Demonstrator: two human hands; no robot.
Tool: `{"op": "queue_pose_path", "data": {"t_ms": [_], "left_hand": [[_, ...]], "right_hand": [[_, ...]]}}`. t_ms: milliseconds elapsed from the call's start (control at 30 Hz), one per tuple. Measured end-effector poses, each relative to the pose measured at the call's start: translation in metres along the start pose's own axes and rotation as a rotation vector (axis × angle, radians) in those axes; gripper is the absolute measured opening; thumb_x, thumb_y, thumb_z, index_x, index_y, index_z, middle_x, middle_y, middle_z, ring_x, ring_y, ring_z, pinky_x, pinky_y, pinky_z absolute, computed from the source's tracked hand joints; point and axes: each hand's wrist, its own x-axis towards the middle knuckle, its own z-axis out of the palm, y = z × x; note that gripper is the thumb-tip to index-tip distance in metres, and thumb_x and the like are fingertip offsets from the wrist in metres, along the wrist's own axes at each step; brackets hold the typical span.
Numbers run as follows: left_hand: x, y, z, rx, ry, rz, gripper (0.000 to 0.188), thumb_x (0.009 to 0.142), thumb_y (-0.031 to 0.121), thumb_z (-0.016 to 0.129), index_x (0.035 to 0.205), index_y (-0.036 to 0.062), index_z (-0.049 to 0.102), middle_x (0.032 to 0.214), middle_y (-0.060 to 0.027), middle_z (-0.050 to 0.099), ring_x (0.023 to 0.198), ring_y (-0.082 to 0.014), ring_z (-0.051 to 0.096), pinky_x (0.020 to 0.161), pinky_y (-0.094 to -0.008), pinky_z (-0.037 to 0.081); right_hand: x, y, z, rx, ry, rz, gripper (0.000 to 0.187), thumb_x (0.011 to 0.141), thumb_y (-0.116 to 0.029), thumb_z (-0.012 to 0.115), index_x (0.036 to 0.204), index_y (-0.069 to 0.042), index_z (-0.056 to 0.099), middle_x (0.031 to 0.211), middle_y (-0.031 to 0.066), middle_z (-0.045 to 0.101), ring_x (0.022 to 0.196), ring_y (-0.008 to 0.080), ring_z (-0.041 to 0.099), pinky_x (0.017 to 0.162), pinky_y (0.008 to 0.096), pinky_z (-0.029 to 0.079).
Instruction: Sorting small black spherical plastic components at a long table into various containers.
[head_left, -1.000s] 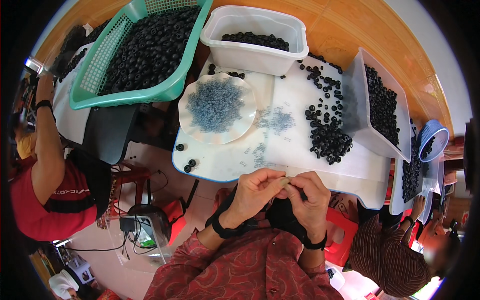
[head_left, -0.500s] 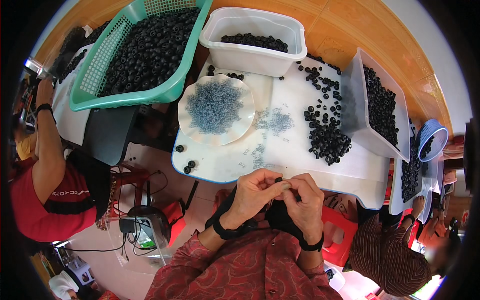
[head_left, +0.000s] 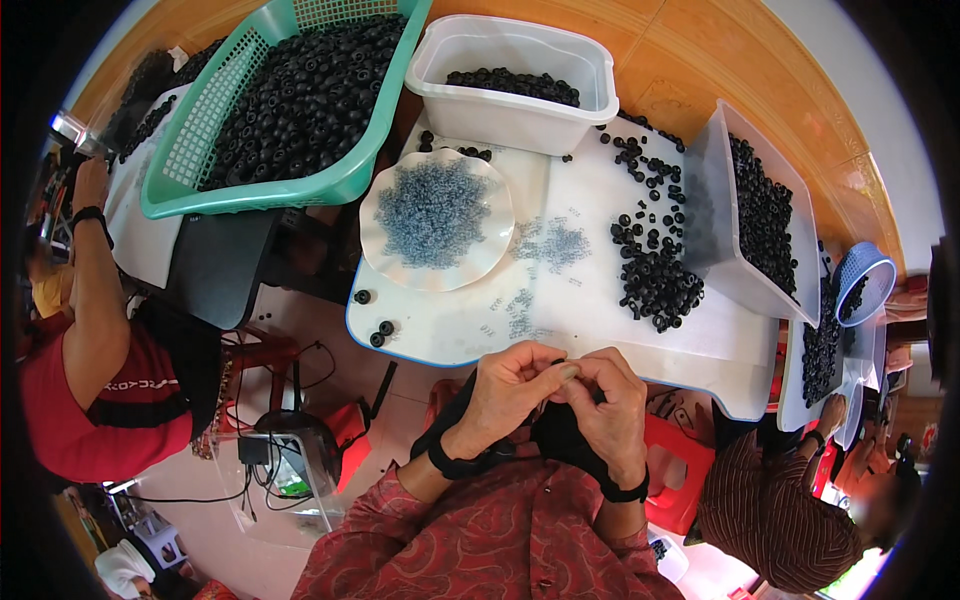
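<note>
My left hand and my right hand meet fingertip to fingertip just off the front edge of the white table. Both are closed in a pinch around a small black piece, mostly covered by the fingers; its exact kind is hard to make out. Beyond my left hand stands a scalloped white plate heaped with tiny grey-blue coils that look like springs. More coils lie loose beside it. A pile of small round black parts is spread beyond my right hand.
At the back are a green perforated basket of larger black parts and a white tub. A translucent bin tilts at the right. A person in red sits left, another in stripes right. Three black parts lie near the table's left corner.
My fingertips have shifted slightly around the black piece, and less of it shows now. The whole view has moved a little; nothing else visibly differs.
</note>
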Motion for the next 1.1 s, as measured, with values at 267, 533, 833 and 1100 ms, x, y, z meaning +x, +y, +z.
{"op": "queue_pose_path", "data": {"t_ms": [267,533,833,1100], "left_hand": [[0.0,-0.008,0.0,0.075,-0.015,0.088,0.02,0.096,0.006,0.06,0.112,-0.0059,0.061,0.094,-0.008,0.068,0.081,-0.0101,0.065,0.072,-0.0244,0.058],[0.002,-0.008,-0.003,-0.031,-0.071,0.159,0.021,0.098,0.006,0.056,0.116,-0.0046,0.06,0.096,-0.0054,0.066,0.083,-0.008,0.062,0.075,-0.0232,0.054],[0.003,-0.007,-0.009,-0.526,-0.256,0.076,0.029,0.101,0.016,0.053,0.122,-0.0038,0.056,0.098,-0.0091,0.063,0.079,-0.0147,0.063,0.072,-0.0316,0.057],[0.001,0.002,-0.005,-0.547,-0.243,0.074,0.034,0.101,0.019,0.053,0.127,-0.003,0.056,0.096,-0.0092,0.064,0.081,-0.0128,0.061,0.076,-0.0293,0.055]], "right_hand": [[-0.001,0.006,0.002,0.028,0.0,0.012,0.012,0.082,0.006,0.069,0.092,0.002,0.065,0.087,0.01,0.062,0.07,0.017,0.067,0.059,0.0271,0.053],[-0.002,0.005,0.008,0.226,0.049,0.043,0.008,0.087,0.006,0.065,0.094,0.004,0.063,0.089,0.0088,0.062,0.075,0.0139,0.068,0.062,0.0246,0.055],[-0.008,-0.001,0.011,0.442,0.189,0.018,0.013,0.092,0.002,0.061,0.105,0.003,0.06,0.099,0.0086,0.058,0.08,0.0125,0.064,0.063,0.023,0.052],[-0.011,-0.004,0.022,0.28,0.175,-0.079,0.035,0.091,-0.008,0.067,0.122,0.004,0.054,0.109,0.0126,0.057,0.086,0.016,0.061,0.07,0.0252,0.051]]}}
